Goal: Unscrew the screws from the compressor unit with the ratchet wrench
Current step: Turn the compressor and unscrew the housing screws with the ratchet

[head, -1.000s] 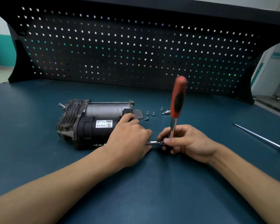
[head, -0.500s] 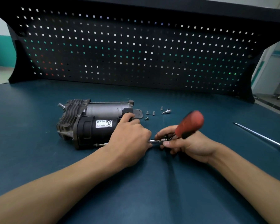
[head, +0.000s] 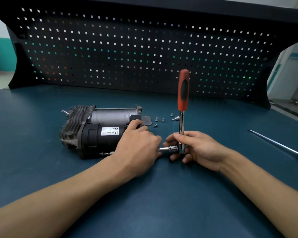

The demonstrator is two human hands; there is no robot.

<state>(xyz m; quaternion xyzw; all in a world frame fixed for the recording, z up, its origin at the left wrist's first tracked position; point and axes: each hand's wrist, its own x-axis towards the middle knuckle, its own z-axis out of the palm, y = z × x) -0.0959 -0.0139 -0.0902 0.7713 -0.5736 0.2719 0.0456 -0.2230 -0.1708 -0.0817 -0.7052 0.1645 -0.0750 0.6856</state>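
Behind tabletop [head: 153, 203] and compressor unit [head: 96, 134] stands a pegboard [head: 144, 54].

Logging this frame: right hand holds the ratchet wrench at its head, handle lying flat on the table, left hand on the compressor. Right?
One error. The head view shows the ratchet wrench with its handle standing upright, not lying flat. The rest holds: the right hand holds it at its head and the left hand is on the compressor.

Soft, even overhead light falls on the bench [head: 41, 177], leaving only faint shadows. Bright daylight shows through the pegboard [head: 144, 48] holes and at both sides. The wrench [head: 181, 124] shaft glints. Wide-angle distortion bows the edges.
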